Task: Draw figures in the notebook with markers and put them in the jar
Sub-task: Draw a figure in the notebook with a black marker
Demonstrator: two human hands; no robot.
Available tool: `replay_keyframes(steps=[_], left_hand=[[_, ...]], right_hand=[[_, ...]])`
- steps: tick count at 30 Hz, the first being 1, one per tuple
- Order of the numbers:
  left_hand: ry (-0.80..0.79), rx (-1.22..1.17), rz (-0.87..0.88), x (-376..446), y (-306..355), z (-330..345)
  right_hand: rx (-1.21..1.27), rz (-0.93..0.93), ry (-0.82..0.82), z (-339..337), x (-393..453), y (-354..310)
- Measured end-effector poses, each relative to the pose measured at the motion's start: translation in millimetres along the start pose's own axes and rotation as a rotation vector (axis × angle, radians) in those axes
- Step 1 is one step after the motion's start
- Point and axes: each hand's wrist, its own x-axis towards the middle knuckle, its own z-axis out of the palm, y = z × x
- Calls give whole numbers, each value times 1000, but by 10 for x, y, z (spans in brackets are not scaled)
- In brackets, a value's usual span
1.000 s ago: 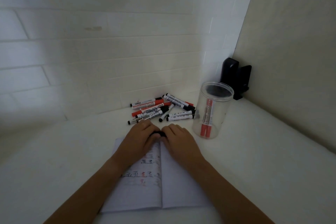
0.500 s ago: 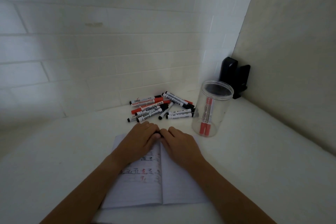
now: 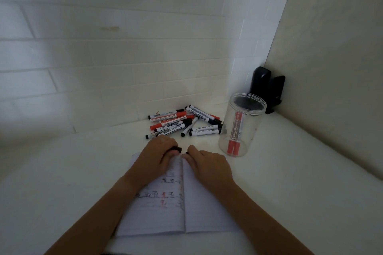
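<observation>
Notebook (image 3: 170, 211): open on the table (image 3: 290, 182), drawn figures on its left page.
Left hand (image 3: 154, 158): over the top edge, fingers curled round a black cap (image 3: 176, 149).
Right hand (image 3: 209, 164): curled round a marker, only its tip (image 3: 187, 153) showing.
Markers (image 3: 182, 123): piled behind the notebook.
Jar (image 3: 241, 124): right of the pile, two red markers (image 3: 235, 132) inside.

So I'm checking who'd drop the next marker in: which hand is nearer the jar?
Right. The right hand rests on the notebook just beside the jar; the left hand lies farther away, across the fold.

The left hand (image 3: 154, 156) and right hand (image 3: 209, 163), pressed together before, now sit slightly apart; a black cap (image 3: 176, 149) shows in the left fingers (image 3: 165, 145)
</observation>
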Motion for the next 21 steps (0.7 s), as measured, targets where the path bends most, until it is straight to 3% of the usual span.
replay_keyframes(steps=[5, 10, 15, 21], left_hand=[[-6, 128, -118, 16, -111, 84], [-97, 176, -237, 1, -157, 125], [-161, 136, -171, 3, -144, 100], [-94, 146, -75, 8, -81, 56]], right_hand=[[262, 155, 17, -135, 42, 10], [460, 33, 140, -246, 113, 185], [1214, 514, 68, -368, 210, 139], [1114, 594, -43, -283, 257, 155]])
